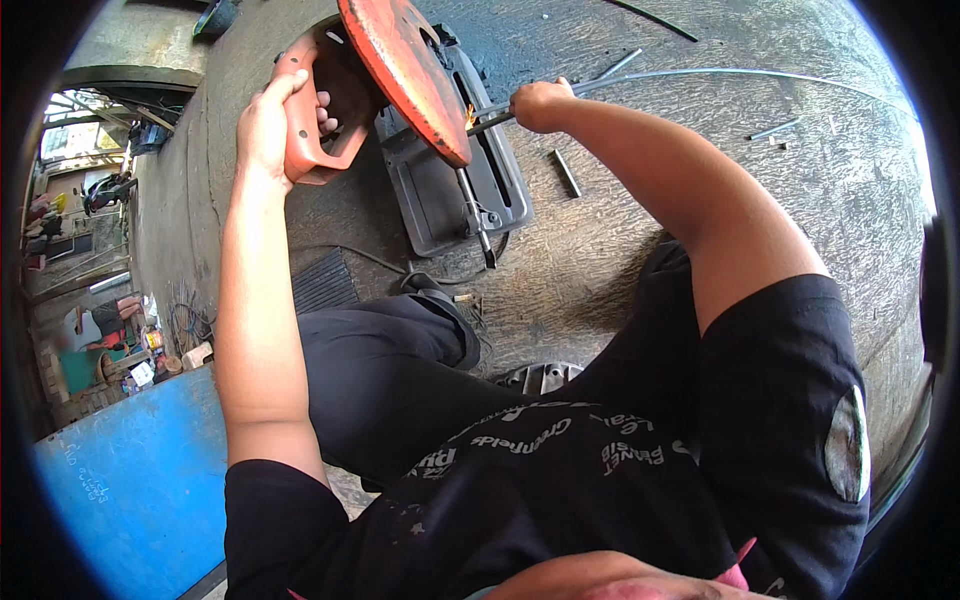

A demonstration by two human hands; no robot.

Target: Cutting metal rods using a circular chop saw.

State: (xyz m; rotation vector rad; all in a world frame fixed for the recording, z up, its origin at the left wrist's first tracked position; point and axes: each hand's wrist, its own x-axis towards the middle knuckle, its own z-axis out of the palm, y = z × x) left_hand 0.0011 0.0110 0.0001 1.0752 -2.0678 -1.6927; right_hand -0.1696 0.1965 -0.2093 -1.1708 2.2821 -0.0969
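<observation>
Head view: I look down on the saw (395,65), the floor (565,285) and my hands.
My left hand (265,135): curled tight round the orange handle (299,125), out past the left edge of the saw's base (420,195).
My right hand (540,105): closed round the metal rod (690,71), just outside the base's right edge.
Rod's place: it goes from beside the round guard (420,100), over the base's right edge, then far out to the right.
Rod's feel: hard and smooth, I think, and not heavy, but the long end may wobble. Near the sparks (470,117) it may be hot.
Rod's best grip: all fingers round it, outside the right edge and away from the sparks.
Saw's feel: likely heavy and hard; the handle is the part to hold.
Hard to see: the guard hides the blade. My right fingertips are tucked away. The rod looks bent, but the camera bends things, so I cannot tell. Its far end gets lost near the bright rim.
</observation>
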